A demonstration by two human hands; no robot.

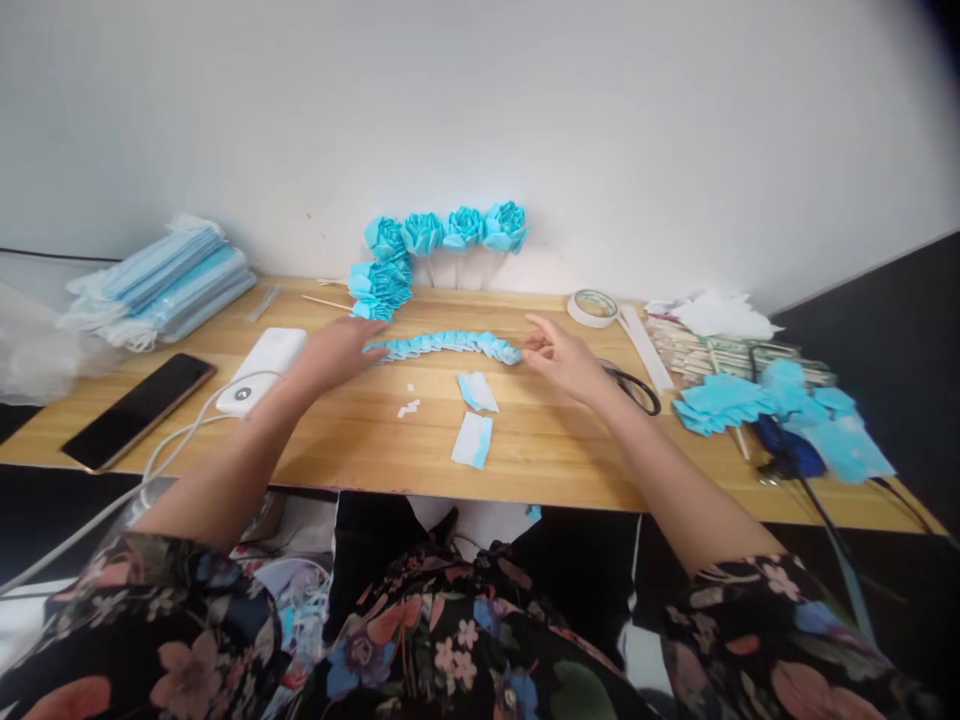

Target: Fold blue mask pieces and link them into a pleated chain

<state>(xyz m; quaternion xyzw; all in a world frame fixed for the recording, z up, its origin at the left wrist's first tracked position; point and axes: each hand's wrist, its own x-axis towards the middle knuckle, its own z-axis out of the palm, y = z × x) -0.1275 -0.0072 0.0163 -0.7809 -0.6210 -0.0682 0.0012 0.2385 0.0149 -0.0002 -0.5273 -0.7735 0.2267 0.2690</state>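
A curved row of folded light-blue petals (pixel 450 343) lies across the middle of the wooden table. At its left end is my left hand (pixel 341 352), fingers stretched out and thumb at the petals; whether it presses on them I cannot tell. My right hand (pixel 564 360) is at the other end, fingers apart and fingertips close to the last petals. Two cut blue-and-white pieces (pixel 472 441) lie nearer the front edge, beside tiny white scraps (pixel 409 408). Behind the row, several finished blue flowers (pixel 463 229) on sticks lean against the wall.
On the left are stacked face masks (pixel 169 280), a phone (pixel 139 410) and a white power bank (pixel 262 370) with a cable. To the right lie a tape roll (pixel 592 308), black-handled scissors (pixel 637 390), more blue petals (pixel 724 402) and a glue gun (pixel 795 448).
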